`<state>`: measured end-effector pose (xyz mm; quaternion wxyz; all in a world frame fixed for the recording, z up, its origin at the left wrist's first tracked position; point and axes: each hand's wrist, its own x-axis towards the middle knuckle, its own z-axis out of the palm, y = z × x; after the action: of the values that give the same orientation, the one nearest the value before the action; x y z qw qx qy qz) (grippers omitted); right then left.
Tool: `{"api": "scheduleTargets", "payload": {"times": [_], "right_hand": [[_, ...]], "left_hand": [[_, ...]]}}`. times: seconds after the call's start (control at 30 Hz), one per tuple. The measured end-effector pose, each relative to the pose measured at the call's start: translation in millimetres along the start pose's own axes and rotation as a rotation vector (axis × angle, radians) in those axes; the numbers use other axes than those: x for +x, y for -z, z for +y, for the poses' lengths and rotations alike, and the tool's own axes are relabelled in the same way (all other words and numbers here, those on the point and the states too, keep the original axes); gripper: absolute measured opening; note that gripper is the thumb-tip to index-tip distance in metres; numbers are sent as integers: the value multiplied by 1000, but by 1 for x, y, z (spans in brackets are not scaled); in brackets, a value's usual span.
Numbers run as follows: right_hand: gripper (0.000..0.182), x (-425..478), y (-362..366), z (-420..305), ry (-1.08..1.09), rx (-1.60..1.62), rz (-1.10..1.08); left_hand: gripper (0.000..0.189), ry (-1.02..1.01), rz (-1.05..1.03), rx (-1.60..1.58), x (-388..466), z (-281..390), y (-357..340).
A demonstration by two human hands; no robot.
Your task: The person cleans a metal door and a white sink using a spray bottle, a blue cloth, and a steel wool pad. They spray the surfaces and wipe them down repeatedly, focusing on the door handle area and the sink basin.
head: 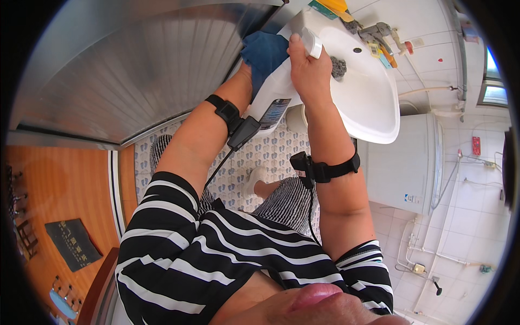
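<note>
My right hand (310,71) grips the upper part of a white plastic spray bottle (280,83), near its white trigger head. The bottle is tilted and bears a dark picture label low on its body. A dark blue cloth (266,55) covers my left hand (246,77) from the wrist forward and lies against the bottle's side; the fingers under it are hidden. Both hands are at the left edge of a white ceramic washbasin (371,109). Just right of my right hand, a grey scouring pad (338,68) sits in the basin.
At the basin's back are a metal faucet (375,32), a second scouring pad (350,26) and yellow and green items (331,8). A ribbed metallic panel (162,61) rises close on the left. A white appliance (400,162) stands right of the basin, beside a tiled wall with pipes.
</note>
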<state>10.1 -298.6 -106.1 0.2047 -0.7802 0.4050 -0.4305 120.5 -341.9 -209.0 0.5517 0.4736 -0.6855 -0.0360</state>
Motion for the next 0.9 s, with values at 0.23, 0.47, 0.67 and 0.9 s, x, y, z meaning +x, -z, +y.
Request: {"api": "scheduleTargets", "payload": {"times": [0.23, 0.47, 0.67, 0.9], "right_hand": [[41, 4, 3, -7, 38, 6, 15], [41, 12, 24, -5, -79, 6, -30], [32, -12, 116, -30, -115, 192, 24], [47, 8, 233, -61, -115, 32, 286]], "left_hand": [[18, 161, -22, -400, 0, 18, 13], [16, -67, -65, 309, 6, 20, 4], [14, -169, -283, 966, 7, 38, 12], [14, -56, -419, 1166, 14, 46, 1]]}}
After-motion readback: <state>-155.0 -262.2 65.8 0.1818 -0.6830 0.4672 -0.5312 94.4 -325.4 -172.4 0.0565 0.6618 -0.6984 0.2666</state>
